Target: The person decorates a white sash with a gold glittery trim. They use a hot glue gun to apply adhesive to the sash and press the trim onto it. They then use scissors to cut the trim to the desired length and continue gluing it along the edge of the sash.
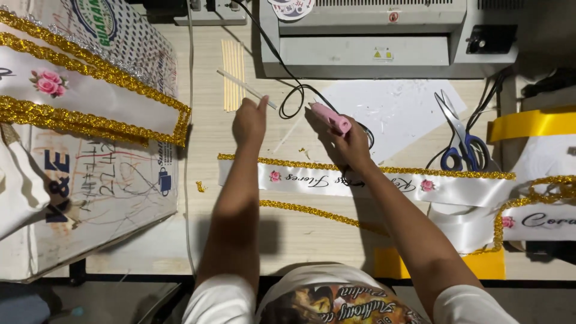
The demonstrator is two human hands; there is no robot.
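White sash (360,183) lies across bench (210,138): gold trim (384,170) runs along its top edge, lower trim (312,211) loose. Right hand (351,144) grips pink glue gun (331,117); left hand (249,123) fingers pinch glue stick (240,84).

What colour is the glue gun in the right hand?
Pink, seen in the head view: glue gun in the right hand.

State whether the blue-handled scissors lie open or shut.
Open: the scissors lie on the table with their blades spread apart in a V.
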